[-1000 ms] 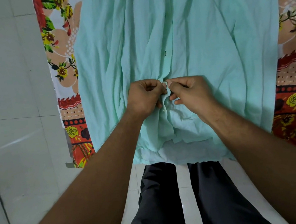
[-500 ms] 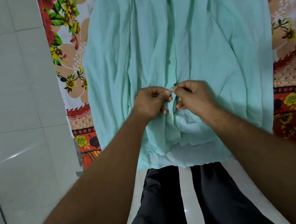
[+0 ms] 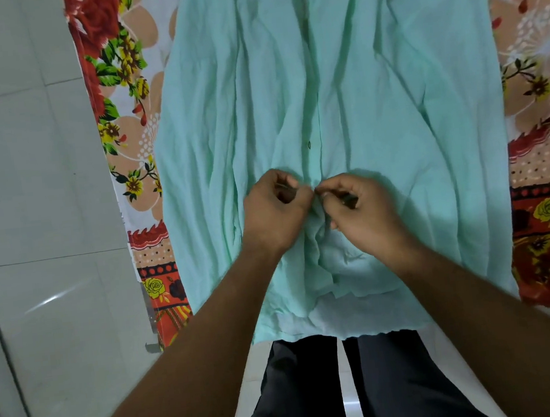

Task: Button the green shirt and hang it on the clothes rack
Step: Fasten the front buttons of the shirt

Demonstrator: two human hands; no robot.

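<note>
Green shirt (image 3: 390, 94), one, pinched by left hand (image 3: 276, 213) and right hand (image 3: 366, 215).

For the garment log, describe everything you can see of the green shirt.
The green shirt is pale mint, thin and creased, spread front-up on a floral cloth, hem nearest the person, collar end out of frame. Its placket runs down the middle, with one small dark button or hole above the hands. The left hand and right hand pinch the placket edges together; below them the front gapes open.
</note>
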